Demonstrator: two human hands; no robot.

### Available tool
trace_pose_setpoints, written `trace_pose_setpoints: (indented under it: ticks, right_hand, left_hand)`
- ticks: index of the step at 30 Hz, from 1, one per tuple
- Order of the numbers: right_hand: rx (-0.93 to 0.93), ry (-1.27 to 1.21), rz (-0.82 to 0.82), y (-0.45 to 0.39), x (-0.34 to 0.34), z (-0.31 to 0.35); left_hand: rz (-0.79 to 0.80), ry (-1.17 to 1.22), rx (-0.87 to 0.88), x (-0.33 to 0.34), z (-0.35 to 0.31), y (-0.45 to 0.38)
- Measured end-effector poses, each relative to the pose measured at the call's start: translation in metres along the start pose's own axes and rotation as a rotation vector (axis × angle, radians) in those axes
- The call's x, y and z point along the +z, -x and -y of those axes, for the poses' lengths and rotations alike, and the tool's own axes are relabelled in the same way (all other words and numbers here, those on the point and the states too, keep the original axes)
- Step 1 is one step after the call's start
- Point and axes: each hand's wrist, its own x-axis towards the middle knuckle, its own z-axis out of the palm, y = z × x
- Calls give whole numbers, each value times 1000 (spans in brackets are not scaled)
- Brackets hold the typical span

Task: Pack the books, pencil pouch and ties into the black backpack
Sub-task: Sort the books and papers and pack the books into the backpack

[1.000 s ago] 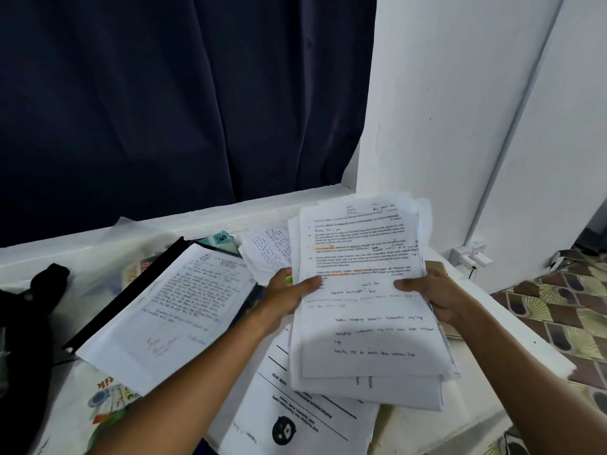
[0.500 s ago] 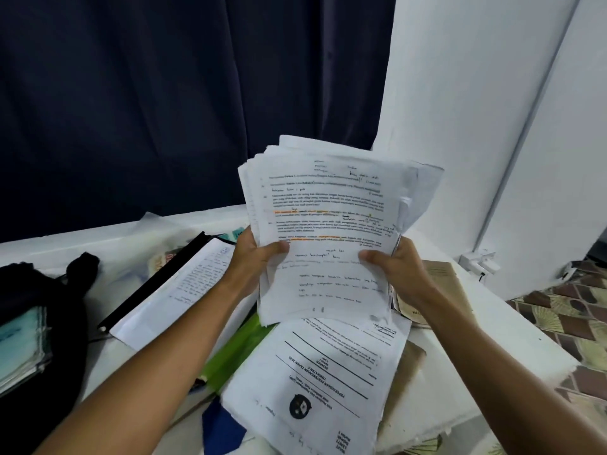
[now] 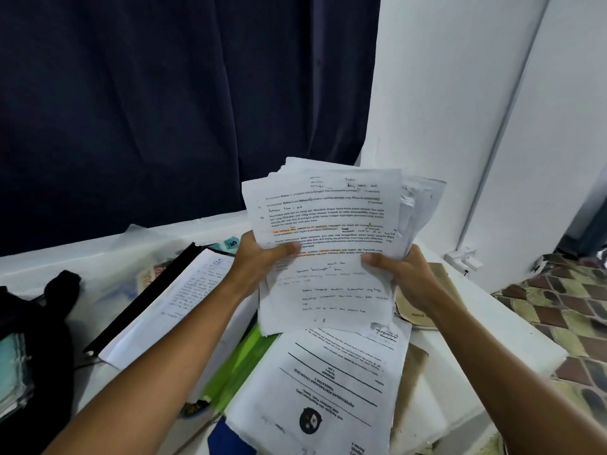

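I hold a thick stack of printed and handwritten papers (image 3: 331,231) upright above the white table (image 3: 466,366). My left hand (image 3: 262,257) grips its left edge and my right hand (image 3: 394,270) grips its right edge, thumbs on the front sheet. The black backpack (image 3: 36,343) lies at the far left, open, with plastic-covered sheets (image 3: 13,369) showing inside. Under the stack lie a printed exam booklet (image 3: 328,389), a green folder (image 3: 239,359) and a brown book (image 3: 423,307). No pencil pouch or ties are visible.
A black-spined folder with written sheets (image 3: 170,290) lies left of my forearm. A blue item (image 3: 230,438) pokes out at the bottom. A dark curtain (image 3: 164,110) hangs behind; a white wall (image 3: 460,126) and patterned floor (image 3: 565,307) are at the right.
Both hands lifted the paper stack off the table and tilted it upright. The view shifted so more of the backpack shows at the left.
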Motion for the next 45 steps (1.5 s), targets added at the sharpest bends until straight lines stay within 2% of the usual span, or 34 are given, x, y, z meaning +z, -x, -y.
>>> trace_pose_setpoints:
  ticks: [4,11,18,27,30,37,41,45]
  right_hand:
    - [-34,15,0,-9,1,14]
    - [-96,104,-76,-18,12,28]
    - [-143,91,-169,-7,2,47]
    - [-21,80,-216,17,-13,21]
    - [15,84,-181,19,-19,17]
    - [45,75,-74,35,-20,-1]
    - [55,130,-141,42,-15,-2]
    - [23,152,-246,42,-4,6]
  left_hand:
    - [13,-23,31,1,-11,-14]
    - [30,30,31,8,-23,-22]
    - [49,87,45,29,-36,-27]
    - [149,101,-67,39,-4,-14]
    - [179,7,-66,32,2,-13]
    - [185,-31,-174,23,39,2]
    - [141,31,-184,31,46,10]
    - [85,13,-89,42,35,15]
